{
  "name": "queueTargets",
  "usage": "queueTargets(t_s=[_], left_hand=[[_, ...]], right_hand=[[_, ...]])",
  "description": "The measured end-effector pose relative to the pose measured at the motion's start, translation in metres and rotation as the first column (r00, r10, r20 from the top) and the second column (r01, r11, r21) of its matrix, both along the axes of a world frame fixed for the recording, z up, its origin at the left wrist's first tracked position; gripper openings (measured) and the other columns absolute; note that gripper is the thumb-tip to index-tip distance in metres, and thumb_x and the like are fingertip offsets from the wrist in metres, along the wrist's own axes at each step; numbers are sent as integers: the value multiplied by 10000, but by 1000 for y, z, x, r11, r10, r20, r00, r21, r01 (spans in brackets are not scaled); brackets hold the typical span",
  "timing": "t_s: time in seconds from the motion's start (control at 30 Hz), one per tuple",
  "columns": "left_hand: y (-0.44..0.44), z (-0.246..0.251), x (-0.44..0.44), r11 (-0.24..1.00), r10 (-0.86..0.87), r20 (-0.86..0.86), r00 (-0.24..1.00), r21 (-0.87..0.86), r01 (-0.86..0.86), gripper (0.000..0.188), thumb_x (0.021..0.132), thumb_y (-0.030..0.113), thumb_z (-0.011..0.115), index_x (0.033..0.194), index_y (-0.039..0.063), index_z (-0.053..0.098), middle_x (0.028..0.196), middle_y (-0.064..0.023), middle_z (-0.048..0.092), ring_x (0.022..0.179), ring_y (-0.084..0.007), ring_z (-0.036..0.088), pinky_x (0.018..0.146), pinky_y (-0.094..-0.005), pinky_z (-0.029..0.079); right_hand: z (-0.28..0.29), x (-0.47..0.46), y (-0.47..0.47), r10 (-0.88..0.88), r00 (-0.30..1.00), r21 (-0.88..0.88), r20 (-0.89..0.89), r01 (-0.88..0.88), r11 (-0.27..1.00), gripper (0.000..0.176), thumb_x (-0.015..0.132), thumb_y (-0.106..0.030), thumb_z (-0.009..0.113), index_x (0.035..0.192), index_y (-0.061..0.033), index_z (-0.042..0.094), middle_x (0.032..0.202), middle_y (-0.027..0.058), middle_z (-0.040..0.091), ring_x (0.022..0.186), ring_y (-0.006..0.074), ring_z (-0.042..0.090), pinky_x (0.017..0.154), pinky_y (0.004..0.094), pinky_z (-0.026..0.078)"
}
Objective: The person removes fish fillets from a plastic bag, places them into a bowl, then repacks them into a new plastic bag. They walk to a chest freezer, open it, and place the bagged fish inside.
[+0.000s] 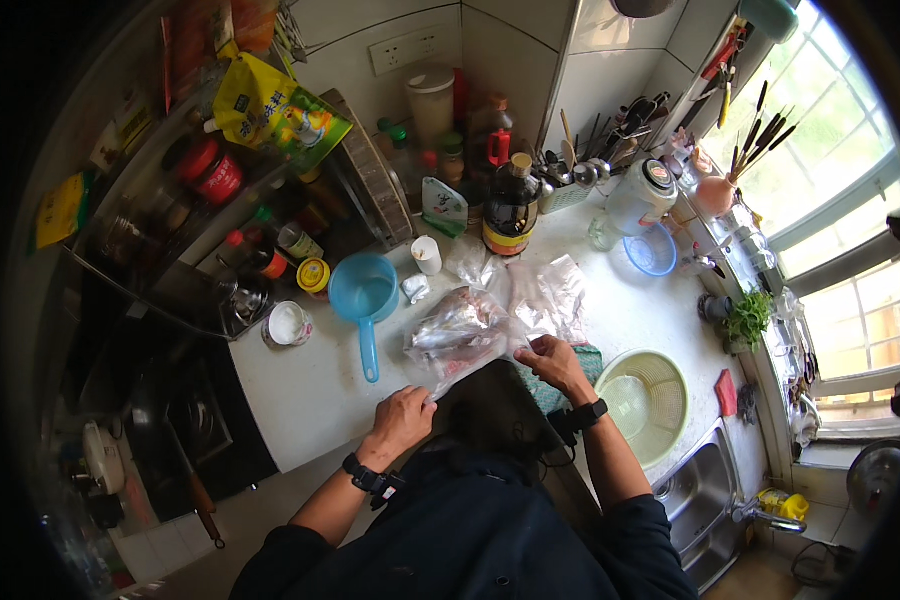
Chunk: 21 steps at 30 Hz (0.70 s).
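Observation:
A clear plastic bag with something reddish-brown inside lies at the counter's front edge; its contents are hard to make out through the shine. My left hand pinches the bag's near left corner between thumb and fingers. On the other side, my right hand grips the bag's right edge. Behind my right hand rests a flat, shiny plastic bag. A blue plastic ladle sits left of the bag, its handle towards me. Near it stand a white cup and a small foil-like packet.
A pale green colander stands right of my right forearm, partly beside a teal cloth. Beyond it is a steel sink. A large dark sauce bottle stands behind the bags. Far left, a wok's wooden handle juts out over the stove.

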State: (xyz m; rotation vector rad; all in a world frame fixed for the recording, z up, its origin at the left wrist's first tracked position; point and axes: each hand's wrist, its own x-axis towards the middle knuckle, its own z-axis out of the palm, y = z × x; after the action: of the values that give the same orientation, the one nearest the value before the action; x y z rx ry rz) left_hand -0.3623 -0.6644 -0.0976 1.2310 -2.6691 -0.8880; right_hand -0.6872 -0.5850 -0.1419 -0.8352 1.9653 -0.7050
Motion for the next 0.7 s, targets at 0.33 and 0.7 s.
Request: queueTargets(t_s=[0.33, 0.7], left_hand=[[9, 19, 15, 987, 114, -84, 990, 120, -103, 307, 871, 235, 755, 1118, 60, 707, 895, -114, 720, 823, -326, 703, 721, -422, 557], [14, 27, 40, 979, 125, -317, 940, 192, -66, 199, 919, 130, 690, 1090, 31, 701, 947, -171, 725, 846, -369, 708, 733, -430, 573]], right_hand=[[-42, -94, -66, -430, 703, -398, -567, 224, 890, 702, 810, -153, 686, 1424, 68, 425, 1291, 351, 580, 1202, 511, 561, 1046, 511, 449], [-1, -126, -101, 102, 901, 61, -421, -84, 995, 549, 801, -483, 722, 1086, -14, 705, 1021, 225, 749, 950, 393, 709, 921, 445, 526]])
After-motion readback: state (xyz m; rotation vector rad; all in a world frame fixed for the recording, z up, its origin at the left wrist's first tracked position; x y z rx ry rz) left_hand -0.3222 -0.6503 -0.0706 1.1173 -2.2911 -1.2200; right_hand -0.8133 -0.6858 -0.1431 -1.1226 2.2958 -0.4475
